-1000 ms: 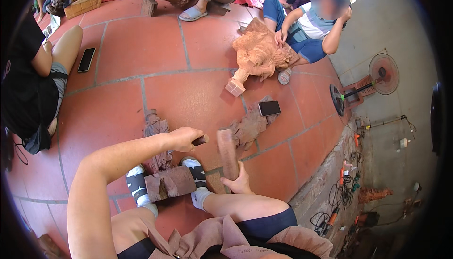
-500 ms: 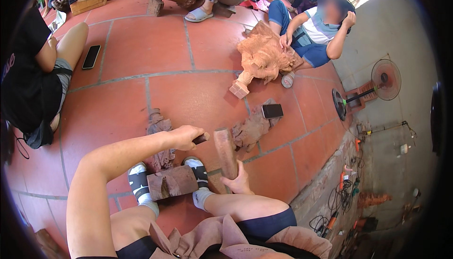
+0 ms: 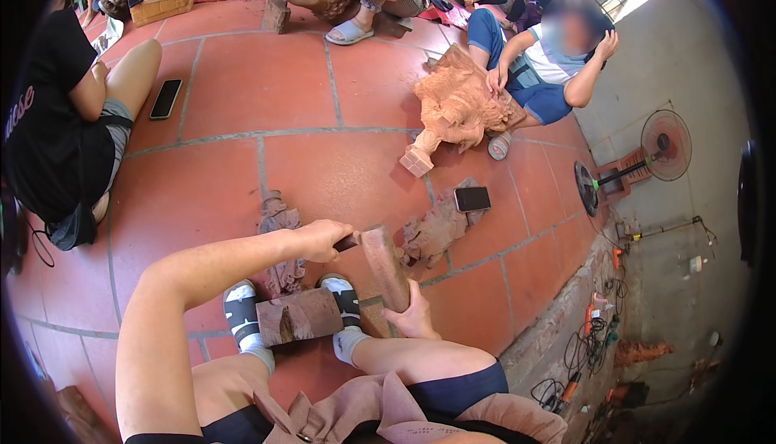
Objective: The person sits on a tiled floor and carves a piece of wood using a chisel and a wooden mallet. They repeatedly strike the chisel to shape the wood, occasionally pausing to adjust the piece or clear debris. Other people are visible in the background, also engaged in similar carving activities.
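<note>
My left hand (image 3: pixel 322 242) is closed round a short dark wooden handle (image 3: pixel 347 241), probably a chisel's; its other end is hidden. In my right hand (image 3: pixel 414 313) is the lower end of a thick brown wooden mallet (image 3: pixel 385 270), tilted with its top to the left. The mallet's top meets or nearly meets the handle's end. Below them, a split brown wood block (image 3: pixel 301 316) lies between my sandalled feet. A carved dark wood piece (image 3: pixel 280 238) stretches away from it, partly behind my left forearm.
Right of the mallet lies another carving (image 3: pixel 434 230) with a phone (image 3: pixel 472 199) on it. Beyond, a person works at a large orange-brown carving (image 3: pixel 461 104). Another person sits at left near a phone (image 3: pixel 166 99). A fan (image 3: pixel 626 171) and cables (image 3: pixel 588 343) are at right.
The mallet's top has come left against or close to the handle's end, closing the earlier gap. My view has shifted slightly. Both hands keep their grips.
</note>
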A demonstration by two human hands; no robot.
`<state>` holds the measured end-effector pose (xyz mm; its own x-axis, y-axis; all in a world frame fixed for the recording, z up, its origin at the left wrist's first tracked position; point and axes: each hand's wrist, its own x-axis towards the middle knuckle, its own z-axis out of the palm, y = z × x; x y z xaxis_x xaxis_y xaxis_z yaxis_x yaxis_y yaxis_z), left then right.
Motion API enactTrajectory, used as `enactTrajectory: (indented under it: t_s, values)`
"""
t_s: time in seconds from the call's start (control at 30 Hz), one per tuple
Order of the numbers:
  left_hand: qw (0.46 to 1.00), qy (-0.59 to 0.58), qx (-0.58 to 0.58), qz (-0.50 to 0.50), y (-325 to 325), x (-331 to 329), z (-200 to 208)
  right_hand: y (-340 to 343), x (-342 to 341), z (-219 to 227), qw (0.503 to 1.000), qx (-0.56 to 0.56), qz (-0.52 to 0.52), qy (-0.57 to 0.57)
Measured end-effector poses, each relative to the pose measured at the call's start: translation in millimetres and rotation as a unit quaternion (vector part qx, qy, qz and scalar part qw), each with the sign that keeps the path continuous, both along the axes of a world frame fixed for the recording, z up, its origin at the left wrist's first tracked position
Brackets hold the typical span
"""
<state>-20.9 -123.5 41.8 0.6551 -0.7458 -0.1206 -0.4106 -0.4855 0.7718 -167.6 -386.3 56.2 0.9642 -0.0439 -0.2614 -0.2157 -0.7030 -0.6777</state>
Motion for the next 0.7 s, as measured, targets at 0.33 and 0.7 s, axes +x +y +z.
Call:
enactTrajectory:
  t_s: [0.33, 0.7]
  values:
    - [0.996, 0.058, 0.036, 0.056, 19, 5, 7, -5, 3, -18, 0.984, 0.155, -0.008, -0.086]
    - [0.993, 0.039, -0.027, 0.109, 30, -6, 32, -5, 20, 0, 0.931, 0.343, -0.071, -0.099]
